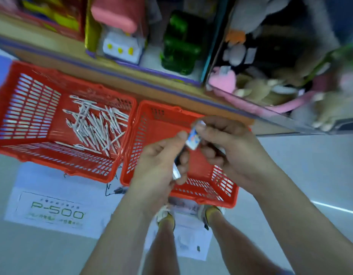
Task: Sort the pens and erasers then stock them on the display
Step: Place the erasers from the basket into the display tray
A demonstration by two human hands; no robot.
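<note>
Pinching with thumb and forefinger, the right hand has its grip closed on a small white-and-blue eraser, held above the right red basket. The left hand curls its grip round a silvery item too blurred to name, its thumb touching the eraser. Just beside, the left red basket holds a heap of white pens. Both baskets sit on the floor below a shelf of toys.

White sneakers and yellow socks below bare legs.
</note>
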